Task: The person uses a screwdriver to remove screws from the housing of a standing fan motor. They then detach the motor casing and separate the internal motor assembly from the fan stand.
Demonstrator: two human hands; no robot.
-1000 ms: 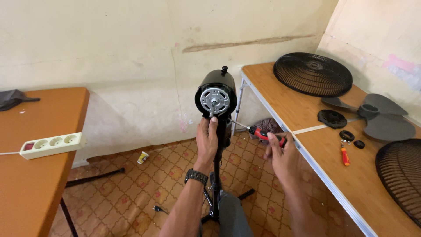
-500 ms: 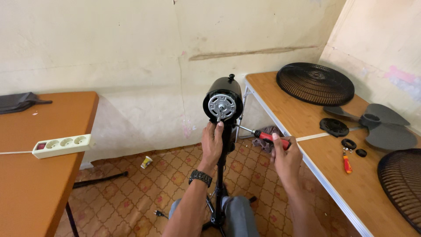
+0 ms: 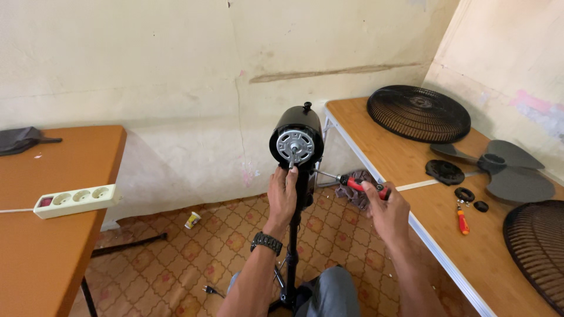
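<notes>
Bare fan motor on its stand.
My left hand grips below it; my right hand clasps a red-handled screwdriver beside it.

The right-hand table carries a round black grille at its far end; nearer lie a grey fan blade, a small black disc, two black rings and a small red-handled screwdriver; a second grille overhangs the near right edge; the left-hand table bears a white power strip and, at its far left corner, a dark bundle; the tiled floor holds a small cup, a plug and the fan stand's base.
</notes>
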